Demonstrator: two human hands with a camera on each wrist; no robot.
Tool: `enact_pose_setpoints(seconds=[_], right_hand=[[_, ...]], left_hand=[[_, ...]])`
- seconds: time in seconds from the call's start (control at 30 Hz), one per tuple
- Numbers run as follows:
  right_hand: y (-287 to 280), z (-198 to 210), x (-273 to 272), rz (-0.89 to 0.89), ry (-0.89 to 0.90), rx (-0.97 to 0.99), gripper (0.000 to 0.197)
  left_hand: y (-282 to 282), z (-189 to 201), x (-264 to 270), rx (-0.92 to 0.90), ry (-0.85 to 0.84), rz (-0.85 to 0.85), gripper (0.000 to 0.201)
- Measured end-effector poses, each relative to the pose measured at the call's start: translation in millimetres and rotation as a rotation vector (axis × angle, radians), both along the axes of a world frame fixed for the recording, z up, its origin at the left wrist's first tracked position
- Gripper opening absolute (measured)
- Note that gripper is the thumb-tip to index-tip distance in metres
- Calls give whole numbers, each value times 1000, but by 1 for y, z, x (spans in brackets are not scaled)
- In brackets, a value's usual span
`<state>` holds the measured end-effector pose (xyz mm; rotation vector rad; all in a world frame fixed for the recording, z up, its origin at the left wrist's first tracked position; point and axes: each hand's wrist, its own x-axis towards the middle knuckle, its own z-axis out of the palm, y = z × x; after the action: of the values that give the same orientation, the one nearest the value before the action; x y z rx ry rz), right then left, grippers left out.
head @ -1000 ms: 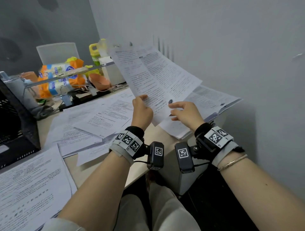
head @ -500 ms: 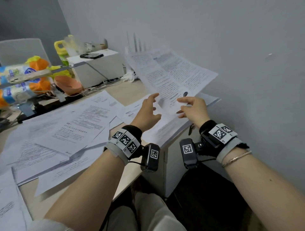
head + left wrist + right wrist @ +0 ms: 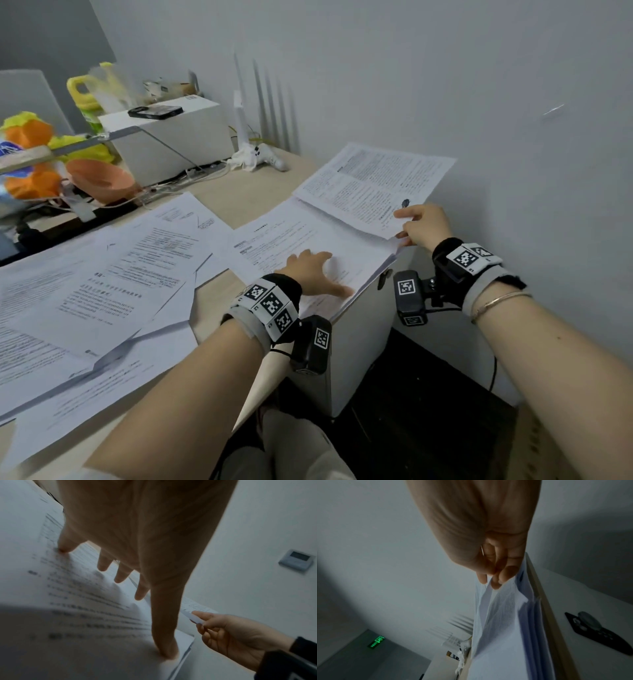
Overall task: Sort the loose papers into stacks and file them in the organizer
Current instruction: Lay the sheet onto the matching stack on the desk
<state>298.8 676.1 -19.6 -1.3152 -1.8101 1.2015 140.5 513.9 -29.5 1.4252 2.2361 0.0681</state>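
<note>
A stack of printed papers [image 3: 346, 240] lies at the desk's right corner by the wall. My left hand [image 3: 313, 270] lies flat on it with spread fingers [image 3: 164, 635] pressing the top page [image 3: 77, 588]. My right hand [image 3: 423, 224] pinches the near corner of a few clipped sheets [image 3: 370, 181], held just above the stack's far right part; a black clip mark shows near the thumb. In the right wrist view the fingertips [image 3: 503, 577] pinch the sheets' [image 3: 501, 635] edge. More loose papers [image 3: 113, 284] cover the desk to the left. No organizer is in view.
A white box [image 3: 171, 144] with a phone [image 3: 156, 112] on it stands at the back, next to a white router [image 3: 263, 157] with antennas. An orange bowl [image 3: 101, 180] and colourful packages [image 3: 30, 154] sit at the far left. The wall is close on the right.
My left hand let go of the raised sheets and came down flat on the stack. My right hand lowered the sheets from upright to almost level over the stack. The head view turned right.
</note>
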Motion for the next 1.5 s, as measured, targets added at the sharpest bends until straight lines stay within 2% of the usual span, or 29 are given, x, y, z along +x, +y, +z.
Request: enact_pose_setpoints(seconds=[0.17, 0.33, 0.43, 0.57, 0.63, 0.73, 0.83, 1.03, 1.2, 1.5], right_hand=[[2, -16, -1, -11, -118, -63, 41], [-1, -28, 3, -80, -140, -73, 32], [-8, -26, 5, -108, -194, -14, 39], [-24, -15, 3, -145, -156, 50, 68], [-34, -8, 0, -129, -149, 77, 73], [-50, 2, -7, -61, -145, 97, 71], [-70, 14, -20, 29, -147, 114, 60], [-115, 30, -53, 186, -123, 161, 46], [-164, 32, -85, 305, -99, 171, 43], [-246, 31, -157, 605, -164, 240, 42]], left_hand=[[0, -5, 4, -46, 52, -20, 101], [-2, -6, 7, -31, 56, 11, 101], [-3, -5, 9, -22, 52, 25, 100], [-6, 0, 10, -21, 29, 39, 98], [-7, 4, 10, -7, 13, 43, 97], [-13, 13, 9, 85, -41, 84, 91], [-27, 21, 7, 176, -101, 125, 80], [-71, 33, -13, 274, -89, 226, 72], [-125, 43, -37, 334, -88, 333, 68], [-226, 65, -81, 467, -67, 507, 60]])
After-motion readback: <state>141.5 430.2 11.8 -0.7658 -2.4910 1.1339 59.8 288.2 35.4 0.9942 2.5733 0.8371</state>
